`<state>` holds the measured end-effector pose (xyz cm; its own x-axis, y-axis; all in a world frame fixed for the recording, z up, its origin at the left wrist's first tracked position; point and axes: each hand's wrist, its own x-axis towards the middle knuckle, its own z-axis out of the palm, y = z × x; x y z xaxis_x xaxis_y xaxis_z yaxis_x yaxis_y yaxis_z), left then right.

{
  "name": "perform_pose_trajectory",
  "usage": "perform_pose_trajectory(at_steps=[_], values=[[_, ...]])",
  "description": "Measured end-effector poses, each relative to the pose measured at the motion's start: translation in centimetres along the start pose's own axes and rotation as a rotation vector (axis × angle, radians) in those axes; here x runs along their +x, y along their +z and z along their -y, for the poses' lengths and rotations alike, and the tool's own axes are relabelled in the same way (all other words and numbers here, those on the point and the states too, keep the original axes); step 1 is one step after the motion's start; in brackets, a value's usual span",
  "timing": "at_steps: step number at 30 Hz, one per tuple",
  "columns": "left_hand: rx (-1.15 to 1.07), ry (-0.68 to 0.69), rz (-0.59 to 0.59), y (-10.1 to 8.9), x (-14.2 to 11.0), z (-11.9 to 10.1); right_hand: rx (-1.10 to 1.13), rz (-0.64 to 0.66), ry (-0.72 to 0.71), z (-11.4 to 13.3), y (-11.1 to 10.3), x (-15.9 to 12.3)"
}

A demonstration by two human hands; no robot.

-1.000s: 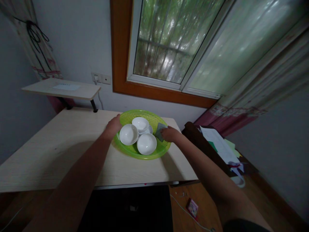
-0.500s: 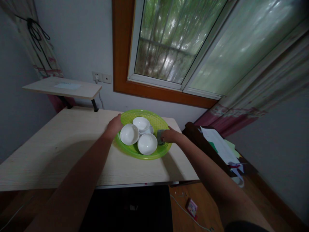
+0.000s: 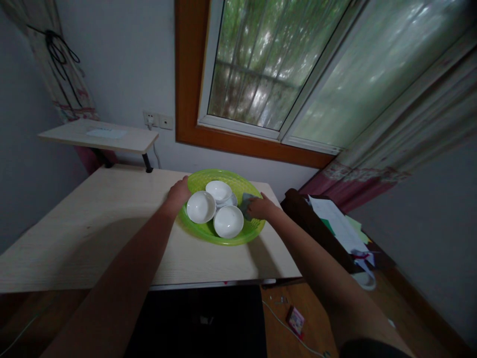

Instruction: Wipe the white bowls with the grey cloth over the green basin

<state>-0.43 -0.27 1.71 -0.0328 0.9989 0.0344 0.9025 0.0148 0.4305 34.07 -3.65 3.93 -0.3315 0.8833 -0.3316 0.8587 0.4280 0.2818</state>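
A round green plastic basket (image 3: 223, 240) is at the back of the desk, its far side tipped up. In it are three white bowls, one at the left (image 3: 201, 207), one at the front (image 3: 228, 222) and one behind (image 3: 218, 191). Part of another white dish (image 3: 231, 200) shows beneath them. My left hand (image 3: 179, 192) is closed on the basket's left rim. Over the right side of the basket, my right hand (image 3: 262, 207) grips a grey-green cloth (image 3: 245, 202), beside the front bowl.
The pale wooden desk (image 3: 97, 209) carries a raised shelf (image 3: 130, 142) at the left, with paper on it. Behind are a wall socket (image 3: 158, 120) and a window. To the right, papers (image 3: 337, 223) lie on a dark brown piece of furniture. A cable and a pink box (image 3: 295, 320) are on the floor.
My right hand has shifted slightly, and the cloth in it has moved a little up and changed shape. The left hand stays on the rim, and the bowls keep their places in the basket.
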Motion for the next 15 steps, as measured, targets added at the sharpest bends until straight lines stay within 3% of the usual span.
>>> perform_pose_trajectory(at_steps=[6, 15], values=[[0.027, -0.012, 0.006, 0.3, 0.4, 0.1, 0.007, 0.103, -0.001, -0.9, -0.7, -0.6], [0.009, 0.037, 0.009, 0.5, 0.8, 0.5, -0.029, 0.026, 0.005, -0.6, -0.7, 1.9]])
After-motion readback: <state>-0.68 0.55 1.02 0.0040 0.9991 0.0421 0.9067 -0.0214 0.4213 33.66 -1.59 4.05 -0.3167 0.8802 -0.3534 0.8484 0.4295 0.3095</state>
